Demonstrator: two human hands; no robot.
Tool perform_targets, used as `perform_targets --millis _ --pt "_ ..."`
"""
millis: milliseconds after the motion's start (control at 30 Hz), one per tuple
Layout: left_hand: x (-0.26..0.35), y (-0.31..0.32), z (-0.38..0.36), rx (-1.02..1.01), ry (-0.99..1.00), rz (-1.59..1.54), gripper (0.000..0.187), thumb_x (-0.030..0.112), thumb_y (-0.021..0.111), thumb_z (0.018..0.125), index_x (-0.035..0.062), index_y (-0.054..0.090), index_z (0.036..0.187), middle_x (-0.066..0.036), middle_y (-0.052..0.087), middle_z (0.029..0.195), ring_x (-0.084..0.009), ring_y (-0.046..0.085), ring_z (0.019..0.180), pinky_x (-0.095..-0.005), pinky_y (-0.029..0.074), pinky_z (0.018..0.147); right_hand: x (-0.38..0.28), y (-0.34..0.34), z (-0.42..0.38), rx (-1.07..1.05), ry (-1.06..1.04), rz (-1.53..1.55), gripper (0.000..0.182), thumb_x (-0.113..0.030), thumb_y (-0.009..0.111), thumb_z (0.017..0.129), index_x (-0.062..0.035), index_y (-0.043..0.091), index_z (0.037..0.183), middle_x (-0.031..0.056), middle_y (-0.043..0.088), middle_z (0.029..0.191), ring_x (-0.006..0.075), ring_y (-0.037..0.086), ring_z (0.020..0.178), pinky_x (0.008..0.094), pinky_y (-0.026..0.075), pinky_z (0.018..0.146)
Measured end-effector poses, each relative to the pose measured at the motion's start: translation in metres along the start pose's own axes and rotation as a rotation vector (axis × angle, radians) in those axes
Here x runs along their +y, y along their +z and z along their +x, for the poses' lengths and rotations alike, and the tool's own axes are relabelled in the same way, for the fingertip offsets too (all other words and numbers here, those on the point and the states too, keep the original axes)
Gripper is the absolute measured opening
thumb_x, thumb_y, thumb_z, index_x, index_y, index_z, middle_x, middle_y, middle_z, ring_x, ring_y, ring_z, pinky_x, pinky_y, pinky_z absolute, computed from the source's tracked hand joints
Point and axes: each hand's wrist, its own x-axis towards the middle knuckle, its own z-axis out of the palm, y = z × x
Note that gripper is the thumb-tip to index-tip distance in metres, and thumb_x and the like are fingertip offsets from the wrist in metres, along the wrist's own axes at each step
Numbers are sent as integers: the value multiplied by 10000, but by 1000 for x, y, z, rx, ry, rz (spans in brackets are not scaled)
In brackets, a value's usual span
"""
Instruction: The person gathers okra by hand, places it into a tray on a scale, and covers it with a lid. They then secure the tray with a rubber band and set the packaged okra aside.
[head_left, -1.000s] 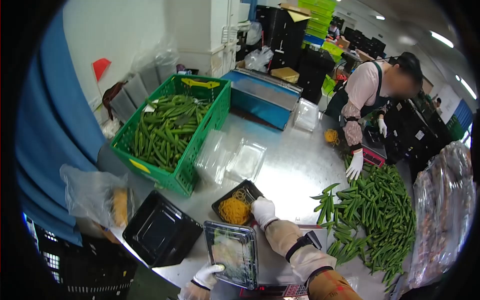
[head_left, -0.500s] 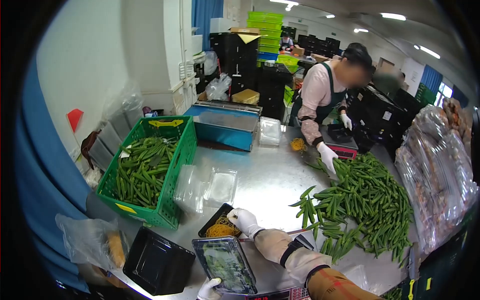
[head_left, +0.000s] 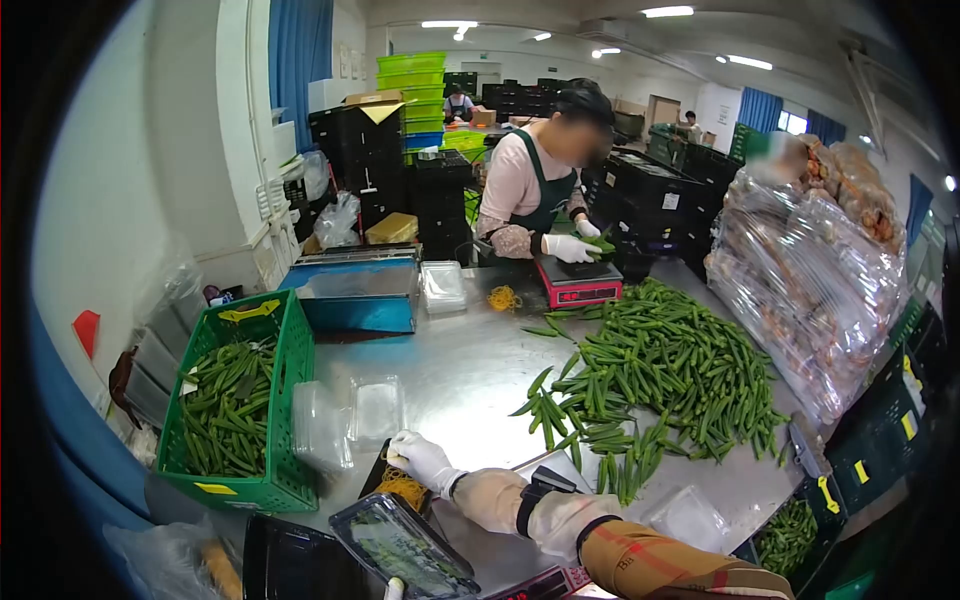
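Observation:
My left hand (head_left: pixel 394 588), in a white glove and mostly cut off by the bottom edge, grips a black tray (head_left: pixel 405 550) with a clear lid and green contents under it. The tray is held tilted. My gloved right hand (head_left: pixel 420 462) is closed in a pinch at a small black tray of yellow rubber bands (head_left: pixel 404 487); a band seems to be at its fingertips. A black crate (head_left: pixel 300 562) sits left of the lidded tray. Beyond my hands lie clear plastic containers (head_left: pixel 378 408). Part of a scale (head_left: pixel 545 583) shows at the bottom edge.
A large okra pile (head_left: pixel 670 375) covers the table's right side. A green crate (head_left: pixel 300 425) with okra stands left. Across the table, a co-worker (head_left: pixel 535 190) holds okra over a red scale (head_left: pixel 580 290). A plastic-wrapped stack (head_left: pixel 790 280) rises at right.
My view has turned right, so things sit further left. My right hand has lifted slightly from the rubber bands. The co-worker's hand has gone from the okra pile to the scale with okra.

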Motion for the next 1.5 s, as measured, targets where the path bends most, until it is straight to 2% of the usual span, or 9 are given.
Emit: perform_targets --millis 233,500,533,667,767,867,967,1100,1500 --pt "17 8 3 -147 126 -234 466 280 641 922 30 524 1298 -147 606 1250 -284 603 1071 -421 521 898 -46 -4 -56 -214 9 92 154 -146 615 889 -34 665 982 126 686 935 270 646 885 328 511 798" --pt "9 66 -48 -159 -30 -352 597 319 641 910 17 442 1385 -160 526 1367 -348 535 1189 -475 460 998 -70 -12 -125 -212 752 1530 130 -73 557 900 -45 632 1003 5 570 873 117 550 875 219 432 798" --pt "4 67 -53 -173 -10 -321 602 328 642 909 24 441 1388 -157 523 1371 -351 530 1197 -476 457 1002 -96 -40 -135 -233 283 698 121 -117 544 928 -38 625 970 8 592 845 124 560 824 230 439 763" --pt "-21 56 -36 -216 43 -172 641 392 665 884 69 450 1395 -148 541 1357 -314 544 1204 -520 440 1023 -144 -123 -149 -368 552 426 178 -164 504 949 -64 587 828 -3 585 762 138 563 749 308 462 745" --pt "-35 72 -59 -535 13 -356 649 198 738 818 7 452 1368 -143 594 1265 -310 589 1134 -442 461 1015 -71 -112 -181 -397 1090 1743 213 -194 484 969 -81 563 807 9 567 757 171 571 718 334 462 757" --pt "-39 66 -55 -635 -45 -47 699 311 740 838 5 435 1386 -131 588 1280 -300 579 1157 -439 460 1014 -61 -147 -201 -371 726 2244 250 -220 459 988 -101 540 784 -2 532 702 167 549 644 359 472 703" --pt "-25 101 -84 -734 -24 296 715 351 719 857 2 418 1403 -109 579 1291 -268 559 1180 -407 442 1022 -104 -214 -192 133 1100 1662 202 -213 437 1020 -93 554 907 -63 428 635 55 371 474 208 366 496" --pt "-13 162 -118 -903 33 684 709 346 666 902 -13 362 1432 -103 494 1367 -208 445 1271 -337 331 1086 -86 -262 -209 -355 491 1648 279 -316 474 1014 -57 573 984 -86 408 577 16 304 433 187 266 443" --pt "-38 191 -150 -887 -132 872 750 360 616 925 2 256 1477 -97 363 1451 -184 319 1352 -298 251 1121 -189 -356 -284 -574 439 545 340 -242 682 902 -120 673 1219 -62 590 742 35 450 612 206 366 542"
